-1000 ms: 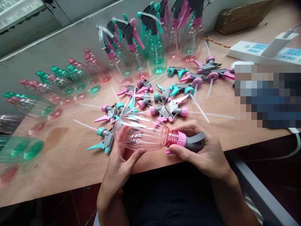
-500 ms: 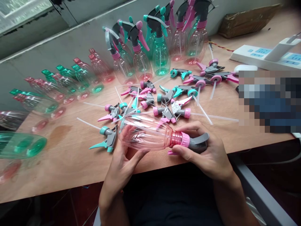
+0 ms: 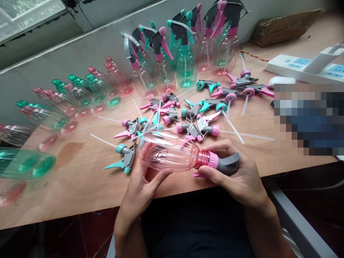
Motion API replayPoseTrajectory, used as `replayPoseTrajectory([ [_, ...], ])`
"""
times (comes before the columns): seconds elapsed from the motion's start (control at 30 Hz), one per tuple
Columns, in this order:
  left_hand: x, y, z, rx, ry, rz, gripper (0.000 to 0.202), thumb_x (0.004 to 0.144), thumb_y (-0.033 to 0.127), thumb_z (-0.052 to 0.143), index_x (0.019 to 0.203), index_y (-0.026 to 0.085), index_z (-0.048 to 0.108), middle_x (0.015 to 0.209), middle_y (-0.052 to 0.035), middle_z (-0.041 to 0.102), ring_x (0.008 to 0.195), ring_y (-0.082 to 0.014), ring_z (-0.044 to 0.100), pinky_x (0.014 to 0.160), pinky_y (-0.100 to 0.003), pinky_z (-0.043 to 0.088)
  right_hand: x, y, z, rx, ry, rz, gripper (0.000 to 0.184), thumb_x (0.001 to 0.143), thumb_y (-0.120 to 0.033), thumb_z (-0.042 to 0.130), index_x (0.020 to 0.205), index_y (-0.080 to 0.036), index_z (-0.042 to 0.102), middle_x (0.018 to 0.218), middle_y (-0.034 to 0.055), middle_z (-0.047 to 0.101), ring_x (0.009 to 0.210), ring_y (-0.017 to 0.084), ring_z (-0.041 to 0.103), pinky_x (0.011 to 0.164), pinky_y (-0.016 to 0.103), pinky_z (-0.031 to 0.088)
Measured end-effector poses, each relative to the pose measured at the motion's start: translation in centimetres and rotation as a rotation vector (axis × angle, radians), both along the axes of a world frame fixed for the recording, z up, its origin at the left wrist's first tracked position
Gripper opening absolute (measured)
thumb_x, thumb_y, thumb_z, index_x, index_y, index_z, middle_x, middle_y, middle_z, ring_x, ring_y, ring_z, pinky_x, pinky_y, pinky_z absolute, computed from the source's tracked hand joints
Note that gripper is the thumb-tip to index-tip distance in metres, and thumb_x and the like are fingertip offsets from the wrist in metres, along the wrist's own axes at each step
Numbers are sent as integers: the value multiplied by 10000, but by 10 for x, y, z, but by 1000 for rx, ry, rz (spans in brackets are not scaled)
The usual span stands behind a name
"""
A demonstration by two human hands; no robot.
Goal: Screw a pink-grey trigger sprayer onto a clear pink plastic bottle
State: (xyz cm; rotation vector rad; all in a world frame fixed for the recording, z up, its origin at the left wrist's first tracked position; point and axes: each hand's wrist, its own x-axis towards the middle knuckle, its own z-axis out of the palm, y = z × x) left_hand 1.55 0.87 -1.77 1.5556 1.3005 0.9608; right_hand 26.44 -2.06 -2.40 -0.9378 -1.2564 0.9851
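Note:
A clear pink spray bottle [image 3: 169,152] lies sideways in the air above the table's front edge, held between both hands. My left hand [image 3: 145,179] is wrapped round its base from below, with the fingers showing through the plastic. At the neck, my right hand [image 3: 236,172] grips the trigger spray head [image 3: 225,164], thumb near the pink collar [image 3: 213,159]. The collar sits on the threaded neck, and some red thread shows beside it. Just beyond the bottle lie several loose spray heads [image 3: 189,130], pink-grey and teal-grey, with thin white tubes.
Several bottles with spray heads [image 3: 185,68] stand along the wall. Bottles without heads, pink and green [image 3: 100,89], stand at the left. A green bottle [image 3: 27,163] is near the left edge. A white power strip [image 3: 298,66] and brown cardboard [image 3: 285,28] are at the right.
The whole view has shifted slightly, with the scene a little lower and to the right. Both hands keep the same hold on the bottle.

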Motion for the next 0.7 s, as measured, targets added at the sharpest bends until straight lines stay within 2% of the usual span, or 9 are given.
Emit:
replayPoseTrajectory([
  [0.2,1,1,1,6,-6,-6,799,917,439,822,1603,374,418,1701,-51,478,1623,-333,381,1363,-546,287,0,0,1,4,-14,-8,323,880,-189,893,1132,-310,731,1014,-43,801,913,115,788,788,131,595],
  [0.37,2,1,1,13,15,-3,803,912,438,823,1603,361,422,1696,-63,484,1616,-341,395,1361,-548,282,0,0,0,0,-5,-3,324,877,-193,896,1134,-299,728,1009,-28,802,898,142,796,744,164,608],
  [0.5,2,0,1,9,27,10,822,907,434,825,1613,346,412,1703,-79,476,1615,-347,397,1359,-547,283,0,1,-1,-1,0,2,323,874,-181,894,1132,-283,728,1015,-15,803,920,165,801,770,199,621],
  [0.6,2,0,2,3,27,17,825,903,435,828,1612,349,414,1704,-80,478,1614,-346,400,1356,-543,290,0,1,0,6,10,8,335,875,-157,889,1136,-288,724,1035,-21,803,956,158,800,818,196,621],
  [0.7,3,0,2,6,26,22,827,900,438,829,1612,358,416,1702,-77,484,1614,-346,403,1349,-536,311,1,0,1,11,1,6,333,875,-180,898,1134,-292,722,1037,-25,805,934,148,797,792,182,621],
])
